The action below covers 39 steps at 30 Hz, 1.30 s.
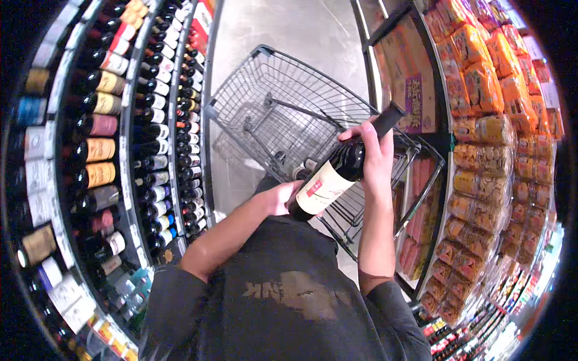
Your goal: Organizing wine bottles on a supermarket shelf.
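A dark glass wine bottle (pixel 327 182) with a cream label lies tilted in front of my chest, its neck pointing up to the right. My left hand (pixel 285 196) supports its base. Around its shoulder, just below the dark neck capsule, the fingers of my right hand (pixel 372 149) are wrapped. Beyond the bottle stands a metal wire shopping cart (pixel 289 113), set at an angle in the aisle. Part of the cart is hidden behind the bottle and my hands. Some dark, bottle-like items (pixel 300 171) show beside the held bottle, partly covered by it.
Shelves of wine bottles (pixel 101 149) run along the left, with label strips on their edges. On the right are shelves with orange packets (pixel 483 90) and clear-wrapped packaged food (pixel 478 180). Large cardboard boxes (pixel 402 67) stand beside the cart. Grey floor (pixel 289 20) shows ahead.
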Available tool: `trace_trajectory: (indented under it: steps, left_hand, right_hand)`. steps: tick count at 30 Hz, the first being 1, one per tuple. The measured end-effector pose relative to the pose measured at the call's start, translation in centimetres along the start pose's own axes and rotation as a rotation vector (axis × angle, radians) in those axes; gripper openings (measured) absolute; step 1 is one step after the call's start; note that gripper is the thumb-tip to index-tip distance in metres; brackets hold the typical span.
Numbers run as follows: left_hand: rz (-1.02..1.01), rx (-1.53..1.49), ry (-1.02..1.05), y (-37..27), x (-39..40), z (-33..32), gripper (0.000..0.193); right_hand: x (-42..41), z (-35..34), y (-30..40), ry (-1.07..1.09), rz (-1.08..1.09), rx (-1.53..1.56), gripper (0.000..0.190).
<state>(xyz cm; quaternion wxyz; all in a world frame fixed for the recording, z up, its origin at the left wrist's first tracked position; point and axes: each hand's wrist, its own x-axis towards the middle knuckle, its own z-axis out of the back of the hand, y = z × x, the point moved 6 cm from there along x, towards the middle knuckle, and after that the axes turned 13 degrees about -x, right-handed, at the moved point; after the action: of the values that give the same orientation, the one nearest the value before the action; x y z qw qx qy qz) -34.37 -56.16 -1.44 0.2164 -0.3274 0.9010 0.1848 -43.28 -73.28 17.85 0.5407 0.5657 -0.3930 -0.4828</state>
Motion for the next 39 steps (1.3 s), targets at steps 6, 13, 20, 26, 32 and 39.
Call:
trace_trajectory:
  steps: [6, 13, 20, 26, 32, 39]
  left_hand:
    - [-0.391, 0.298, 0.257, 0.1, -8.7, -4.2, 0.049]
    - [-0.509, -0.024, 0.078, 4.5, -14.2, -0.3, 0.043]
    - [-0.706, 0.014, -0.120, 5.5, -22.6, 4.6, 0.043]
    - [-0.879, 0.149, -0.174, 4.6, -27.3, 9.2, 0.044]
    - [-0.940, 0.034, -0.258, 5.5, -33.3, 11.7, 0.045]
    - [-1.233, -0.196, -0.017, 4.7, -38.3, 15.0, 0.043]
  right_hand:
    - [-6.3, -8.3, 2.2, 0.233, -0.095, 0.020, 0.019]
    - [-11.9, -14.5, 4.0, 0.207, 0.153, -0.101, 0.080]
    - [-14.6, -22.0, 3.5, 0.356, 0.240, -0.267, 0.057]
    - [-16.7, -27.0, 2.5, 0.561, 0.118, -0.382, 0.025]
    - [-20.0, -33.8, 4.4, 0.721, 0.140, -0.234, 0.033]
    - [-24.8, -42.6, 7.4, 0.932, 0.283, -0.154, 0.031]
